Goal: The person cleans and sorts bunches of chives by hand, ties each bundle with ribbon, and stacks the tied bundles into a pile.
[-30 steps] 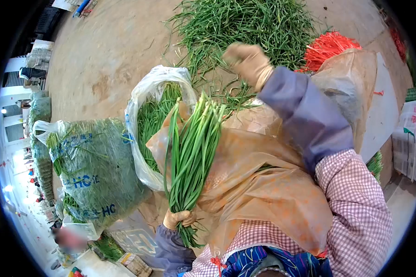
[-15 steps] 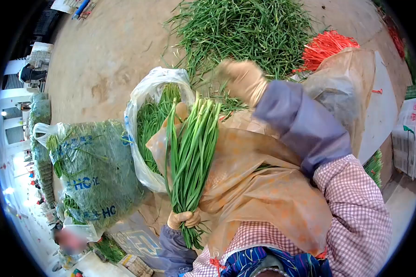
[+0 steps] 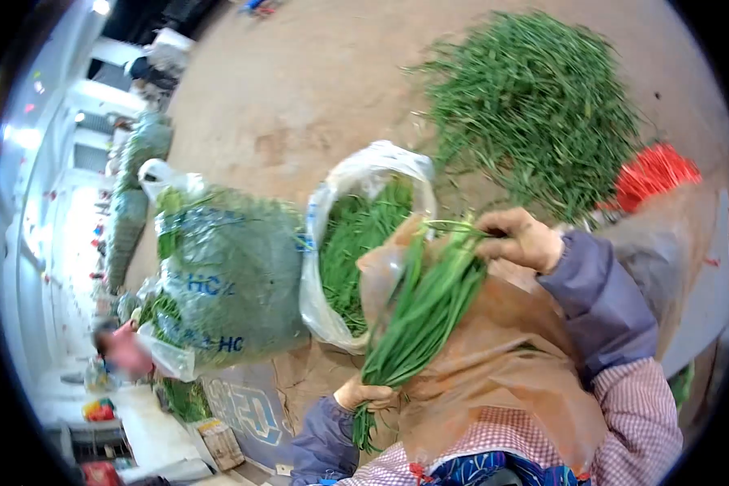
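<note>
A bunch of garlic chives lies slantwise over the brown plastic apron on my lap. My left hand is wrapped round its leafy lower end, with leaf tips sticking out below the fist. At the pale stalk ends, my right hand pinches the upper right side of the bunch. A few stalks stick out sideways there, to the left of the fingers. Just beyond the bunch stands an open white plastic bag with more greens inside.
A full clear bag with blue print stands at the left. Loose green leaves are heaped on the floor ahead. Red strips lie at the right. A person in pink is at the far left.
My right hand has come down from above the floor heap to the stalk ends. The bunch now tilts to the right. My view has shifted, so the bags appear further right.
</note>
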The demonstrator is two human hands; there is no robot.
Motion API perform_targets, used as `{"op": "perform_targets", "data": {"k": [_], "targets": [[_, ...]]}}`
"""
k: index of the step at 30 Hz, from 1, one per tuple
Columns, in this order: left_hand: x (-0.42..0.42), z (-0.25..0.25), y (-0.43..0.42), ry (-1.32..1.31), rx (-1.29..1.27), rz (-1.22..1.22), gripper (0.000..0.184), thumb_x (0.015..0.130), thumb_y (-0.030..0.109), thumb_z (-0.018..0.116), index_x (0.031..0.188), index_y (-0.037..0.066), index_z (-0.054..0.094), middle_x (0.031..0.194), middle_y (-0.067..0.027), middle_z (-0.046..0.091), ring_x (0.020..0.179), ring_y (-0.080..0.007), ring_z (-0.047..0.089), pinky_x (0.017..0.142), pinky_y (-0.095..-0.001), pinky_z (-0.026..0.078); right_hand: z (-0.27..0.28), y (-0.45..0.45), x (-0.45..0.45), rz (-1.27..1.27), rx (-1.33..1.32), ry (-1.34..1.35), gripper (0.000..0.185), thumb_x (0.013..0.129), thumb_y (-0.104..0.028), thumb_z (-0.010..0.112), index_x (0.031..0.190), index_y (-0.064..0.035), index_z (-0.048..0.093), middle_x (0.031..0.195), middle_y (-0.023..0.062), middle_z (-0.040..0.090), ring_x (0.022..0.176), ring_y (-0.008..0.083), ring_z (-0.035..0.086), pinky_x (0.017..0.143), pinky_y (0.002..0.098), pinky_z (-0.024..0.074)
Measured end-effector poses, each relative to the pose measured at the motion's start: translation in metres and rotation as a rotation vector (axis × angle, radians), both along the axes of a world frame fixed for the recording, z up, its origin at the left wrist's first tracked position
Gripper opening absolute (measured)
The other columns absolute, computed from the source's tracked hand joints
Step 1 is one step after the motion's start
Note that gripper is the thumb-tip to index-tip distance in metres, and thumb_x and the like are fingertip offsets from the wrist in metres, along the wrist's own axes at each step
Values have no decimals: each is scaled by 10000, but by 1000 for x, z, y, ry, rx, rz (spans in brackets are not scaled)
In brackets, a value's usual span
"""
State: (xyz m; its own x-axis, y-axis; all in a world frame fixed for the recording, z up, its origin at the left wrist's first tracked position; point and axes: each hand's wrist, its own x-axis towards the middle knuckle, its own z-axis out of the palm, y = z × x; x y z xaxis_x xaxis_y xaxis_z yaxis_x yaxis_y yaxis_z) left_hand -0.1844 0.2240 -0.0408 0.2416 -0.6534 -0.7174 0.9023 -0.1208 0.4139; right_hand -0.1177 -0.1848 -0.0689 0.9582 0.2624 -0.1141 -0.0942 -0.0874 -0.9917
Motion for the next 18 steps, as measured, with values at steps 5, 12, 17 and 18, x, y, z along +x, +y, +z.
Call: {"op": "perform_targets", "data": {"k": [5, 12, 17, 18], "targets": [[13, 29, -23, -109, 53, -73, 493, 822, 180, 735, 1236, 38, 510, 634, -1, 473, 462, -80, 367, 428, -243, 278, -26, 21, 4, -143, 204, 197, 414, 798, -155, 780, 1177, -61, 641, 936, 17, 667, 894, 133, 602, 811, 294, 509], [31, 53, -19, -440, 217, -287, 486, 835, 168, 733, 1245, 14, 521, 781, 5, 530, 586, -75, 428, 508, -235, 332, -46, 26, 2, -130, 271, 244, 336, 795, -51, 704, 1128, -58, 657, 908, 14, 665, 823, 112, 609, 694, 277, 513], [53, 82, -16, -399, 357, -391, 531, 867, 147, 713, 1326, -23, 508, 1211, -22, 602, 1032, -97, 521, 875, -238, 438, -63, 35, 2, -445, 203, 54, 169, 862, -72, 616, 1015, -33, 678, 799, 54, 667, 728, 128, 625, 677, 289, 516], [55, 83, -23, -670, 281, -381, 485, 870, 130, 706, 1304, -1, 535, 1112, -26, 636, 955, -113, 549, 821, -258, 459, -66, 34, 4, -455, 39, -53, 163, 865, -85, 610, 1004, -26, 671, 789, 70, 658, 731, 145, 627, 684, 300, 513]]}}
